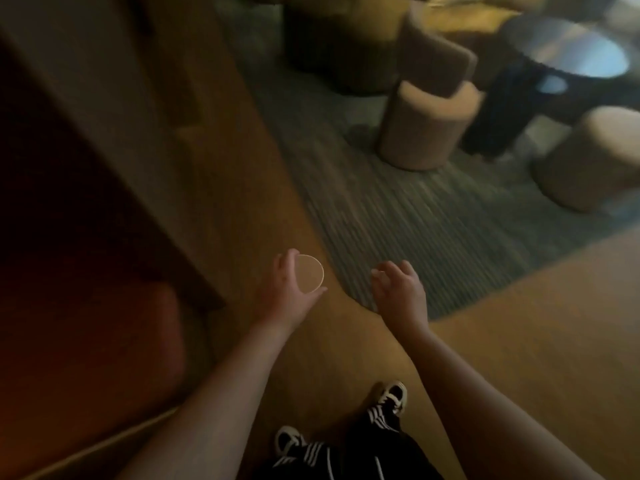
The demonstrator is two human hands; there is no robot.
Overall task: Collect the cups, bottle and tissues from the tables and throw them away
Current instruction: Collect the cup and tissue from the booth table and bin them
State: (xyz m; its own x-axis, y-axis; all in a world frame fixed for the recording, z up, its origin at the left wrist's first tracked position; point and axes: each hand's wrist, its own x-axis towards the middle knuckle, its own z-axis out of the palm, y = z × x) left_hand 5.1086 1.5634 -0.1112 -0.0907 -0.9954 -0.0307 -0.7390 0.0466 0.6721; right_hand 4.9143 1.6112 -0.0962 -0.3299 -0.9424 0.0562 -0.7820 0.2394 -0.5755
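Fingers of left hand [289,277] curl around clear plastic cup [309,274], rim up, axis upright. Right hand [398,289] just beside cup, fingers apart, holding nothing. Round tabletop [568,51] lies well apart from cup, nearer right hand. No bin visible.

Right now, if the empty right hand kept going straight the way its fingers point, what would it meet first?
The right hand points up-frame over the striped rug. Nothing shows in between; the first thing in line looks like the beige stool, though blur makes depth uncertain.
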